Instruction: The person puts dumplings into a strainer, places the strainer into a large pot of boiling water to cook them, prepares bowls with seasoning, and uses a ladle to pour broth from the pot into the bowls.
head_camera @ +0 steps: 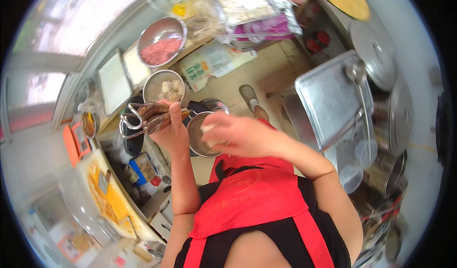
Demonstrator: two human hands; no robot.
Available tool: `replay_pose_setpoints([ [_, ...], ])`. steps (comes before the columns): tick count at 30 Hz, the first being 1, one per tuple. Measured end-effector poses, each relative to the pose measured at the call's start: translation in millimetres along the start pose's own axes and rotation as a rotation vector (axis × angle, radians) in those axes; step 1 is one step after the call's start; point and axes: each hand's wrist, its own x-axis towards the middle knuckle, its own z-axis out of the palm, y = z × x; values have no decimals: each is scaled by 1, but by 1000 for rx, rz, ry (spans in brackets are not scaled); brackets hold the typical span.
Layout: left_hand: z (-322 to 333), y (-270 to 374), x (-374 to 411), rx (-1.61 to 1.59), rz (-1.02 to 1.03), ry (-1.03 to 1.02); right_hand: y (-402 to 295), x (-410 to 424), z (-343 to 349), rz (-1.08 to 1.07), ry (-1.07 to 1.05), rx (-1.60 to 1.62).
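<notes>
My left hand (171,130) is closed on a bundle of wooden handles (157,116) joined to bent metal rods; which utensils they belong to cannot be told. Beyond it is a perforated metal strainer basket (146,89) holding pale, lumpy pieces (172,90). My right hand (235,134), blurred, is over a second round metal strainer (194,141), with some pale food (209,127) at its fingers. The red apron (250,200) hangs below both hands.
A steel bowl of pink minced meat (162,50) and a white tray (114,82) stand beyond the strainers. At right lie a metal tray (328,100) and a long ladle (364,104). A yellow-stained work surface (110,196) is at lower left.
</notes>
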Motion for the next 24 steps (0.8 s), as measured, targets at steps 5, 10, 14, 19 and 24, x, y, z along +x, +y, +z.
replay_pose_setpoints([
  [5,22,30,-48,205,104,-235,-21,-72,49,14,172,-730],
  [10,56,90,-99,-333,140,-480,-72,-146,37,10,566,-615],
  [14,91,140,-171,-480,220,-754,-112,-214,33,29,952,-591],
  [19,129,199,-277,-486,227,-959,-153,-321,27,53,1259,-657],
  [24,180,270,-409,-515,219,-1135,-198,-465,12,144,1453,-850],
])
